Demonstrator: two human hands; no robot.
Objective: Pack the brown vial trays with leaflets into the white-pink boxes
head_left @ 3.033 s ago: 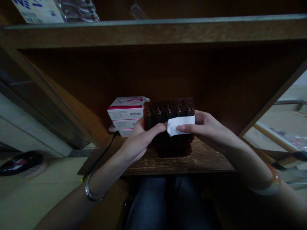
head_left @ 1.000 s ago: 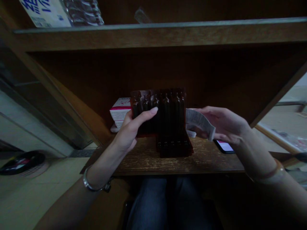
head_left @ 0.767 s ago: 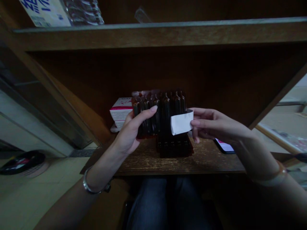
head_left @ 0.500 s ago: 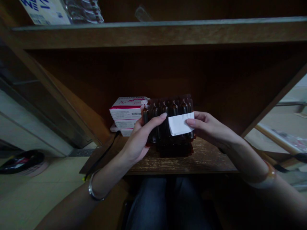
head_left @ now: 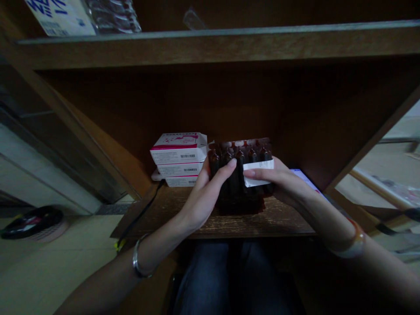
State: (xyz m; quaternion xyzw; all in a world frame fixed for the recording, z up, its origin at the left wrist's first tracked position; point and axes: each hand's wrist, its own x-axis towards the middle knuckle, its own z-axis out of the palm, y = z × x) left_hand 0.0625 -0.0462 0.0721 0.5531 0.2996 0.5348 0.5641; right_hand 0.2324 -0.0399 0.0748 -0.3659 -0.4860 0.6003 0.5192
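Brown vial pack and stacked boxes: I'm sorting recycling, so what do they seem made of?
Brown vial pack: probably plastic, glossy, given its highlights and translucent reddish edge; glass possible. Stacked boxes: likely printed cardboard, smooth, given folded edges.

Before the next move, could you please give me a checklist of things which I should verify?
1. Left hand gripping brown ampoule pack: ok.
2. Right hand pinning white paper against the pack: ok.
3. Print on the paper readable: not ok, too small.
4. White-and-pink boxes stacked, not toppled: ok.
5. Phone fully visible: not ok, partly behind the right hand.
6. Every ampoule unbroken: cannot tell, hands and paper cover some.
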